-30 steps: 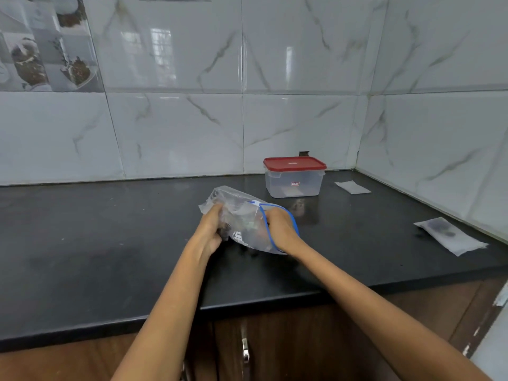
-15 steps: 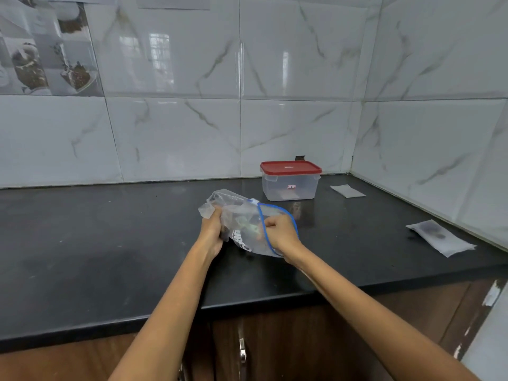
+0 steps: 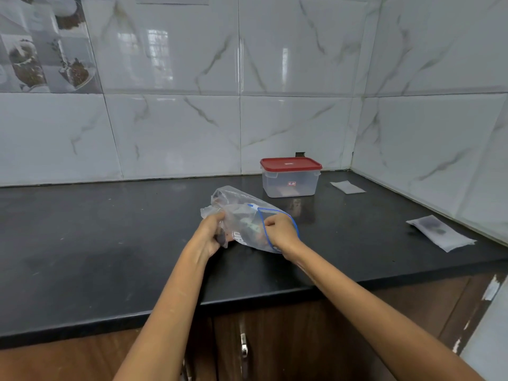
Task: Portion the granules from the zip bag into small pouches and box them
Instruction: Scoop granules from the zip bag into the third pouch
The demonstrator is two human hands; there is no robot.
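zip bag (image 3: 242, 215) has barely shifted on the worktop (image 3: 110, 243); left hand (image 3: 210, 235) grips its bottom, right hand (image 3: 280, 229) pinches the mouth—opening continues.

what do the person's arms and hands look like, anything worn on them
Both arms are bare all the way to the frame's lower edge: no sleeves in view. The left hand and right hand are ungloved, and no watch, bracelet or ring can be seen on them.
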